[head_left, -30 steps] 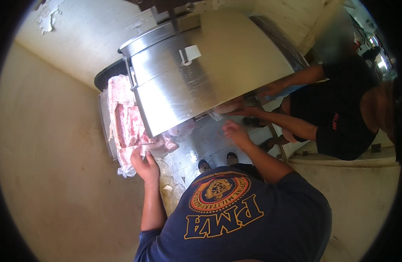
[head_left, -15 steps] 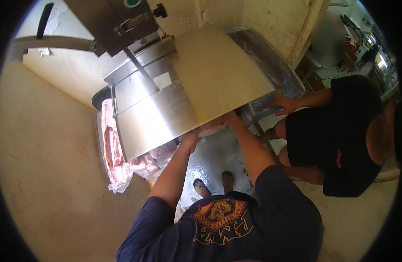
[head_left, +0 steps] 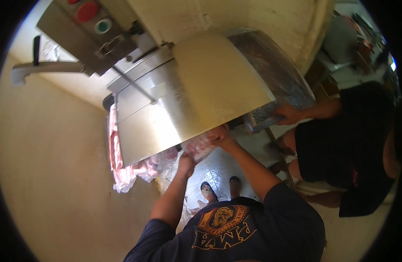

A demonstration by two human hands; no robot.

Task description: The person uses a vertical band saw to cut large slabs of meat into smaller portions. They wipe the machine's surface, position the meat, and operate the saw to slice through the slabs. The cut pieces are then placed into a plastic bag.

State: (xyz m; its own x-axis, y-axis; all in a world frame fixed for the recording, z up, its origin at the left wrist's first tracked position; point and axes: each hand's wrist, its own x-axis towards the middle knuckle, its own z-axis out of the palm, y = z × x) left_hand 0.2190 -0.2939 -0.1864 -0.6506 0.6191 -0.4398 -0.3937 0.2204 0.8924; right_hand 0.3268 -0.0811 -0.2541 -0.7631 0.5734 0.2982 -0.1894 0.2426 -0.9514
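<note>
A wrapped piece of pink meat (head_left: 199,145) shows just below the front edge of the steel tabletop (head_left: 148,126). My left hand (head_left: 187,162) grips its near lower end with curled fingers; my right hand (head_left: 223,137) grips its other end, fingertips partly under the edge. Part of the piece is hidden beneath the top. More pink meat in clear plastic (head_left: 122,174) hangs out at the table's left side.
A machine head with buttons (head_left: 78,39) and a bar stands over the table. At right a co-worker's hand (head_left: 288,114) touches a plastic-covered tray (head_left: 271,65); the co-worker (head_left: 341,144) stands beside me. Walls (head_left: 48,139) surround the corner.
My hands came together at the front edge onto a wrapped piece, which has since moved toward me and shows more. My left hand left the meat at the left side.
</note>
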